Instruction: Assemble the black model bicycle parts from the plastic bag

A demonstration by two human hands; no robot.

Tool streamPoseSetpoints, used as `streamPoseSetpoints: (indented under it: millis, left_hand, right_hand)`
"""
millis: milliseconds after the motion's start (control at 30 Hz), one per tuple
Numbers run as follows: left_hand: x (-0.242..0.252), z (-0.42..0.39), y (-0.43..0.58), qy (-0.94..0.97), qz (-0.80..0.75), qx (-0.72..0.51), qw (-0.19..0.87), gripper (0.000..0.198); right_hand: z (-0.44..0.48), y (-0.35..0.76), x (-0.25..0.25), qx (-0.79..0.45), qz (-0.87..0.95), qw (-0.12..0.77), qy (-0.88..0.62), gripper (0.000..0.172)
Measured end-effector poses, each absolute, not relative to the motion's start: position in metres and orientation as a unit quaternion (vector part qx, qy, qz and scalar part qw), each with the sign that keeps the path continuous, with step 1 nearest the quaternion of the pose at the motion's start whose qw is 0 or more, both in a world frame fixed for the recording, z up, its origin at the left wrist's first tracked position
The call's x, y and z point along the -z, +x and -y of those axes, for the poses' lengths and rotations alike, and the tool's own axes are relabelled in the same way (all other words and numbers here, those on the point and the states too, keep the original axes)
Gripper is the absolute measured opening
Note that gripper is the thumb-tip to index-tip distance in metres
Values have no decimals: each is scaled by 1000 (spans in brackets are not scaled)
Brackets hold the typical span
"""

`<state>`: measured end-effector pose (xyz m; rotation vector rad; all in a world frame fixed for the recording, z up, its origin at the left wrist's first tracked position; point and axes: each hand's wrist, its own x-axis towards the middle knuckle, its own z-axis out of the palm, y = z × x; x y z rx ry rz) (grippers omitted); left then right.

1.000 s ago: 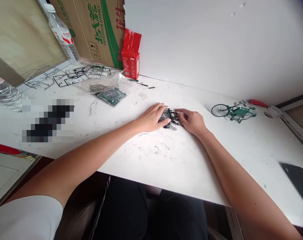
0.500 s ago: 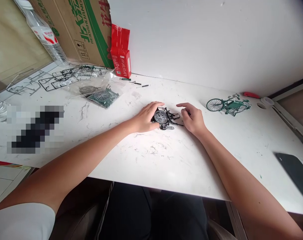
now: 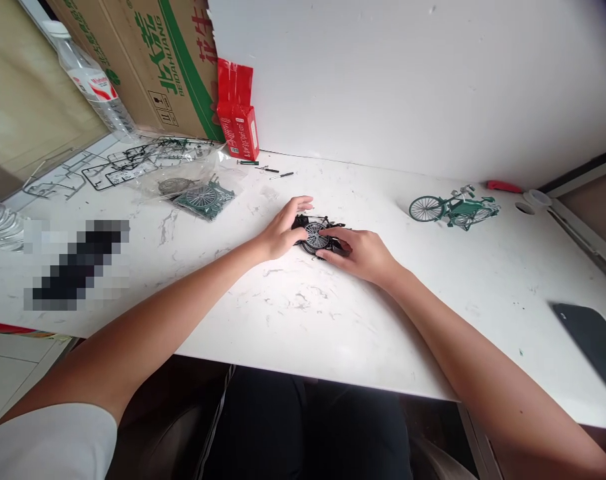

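A black model bicycle (image 3: 316, 235) lies on its side on the white table between my hands, its spoked wheel facing up. My left hand (image 3: 283, 230) is at its left end, fingers spread and raised, with the thumb at the wheel's edge. From the right, my right hand (image 3: 365, 255) grips the bicycle; index finger and thumb reach onto the wheel, and the palm hides much of the frame. To the right stands a green model bicycle (image 3: 453, 210), out of reach of both hands.
Back left are black sprue frames (image 3: 133, 160), a plastic bag with green parts (image 3: 205, 197), a bottle (image 3: 95, 83), a cardboard box (image 3: 153, 60) and a red packet (image 3: 237, 113). Small tools (image 3: 267, 169) lie near the wall. A dark phone-like slab (image 3: 590, 340) rests at right.
My right hand has moved left onto the black model bicycle and gripped it. My left hand has loosened, its fingers lifting away. The bicycle has shifted slightly left.
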<state>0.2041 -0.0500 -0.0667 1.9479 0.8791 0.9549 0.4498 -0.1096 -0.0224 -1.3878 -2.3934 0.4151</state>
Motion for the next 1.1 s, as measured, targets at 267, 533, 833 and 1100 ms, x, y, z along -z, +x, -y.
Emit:
streamPoseSetpoints:
  millis: [267,533,833,1100]
  left_hand:
    - [53,60,209,733,-394,-397,387,69]
    - [52,62,210,743,-391,-401,366,81]
    - [55,60,209,750,-370,-413,361,75]
    - [50,63,208,758,-369,-411,347,69]
  right_hand:
    - [109,448,28,-129,828,191,-510,45]
    - [109,447,27,-166,815,218,-511,35]
    - [107,451,30,-107,795,231,-551,37]
    - [108,449,32,-83,780,255,-565,56]
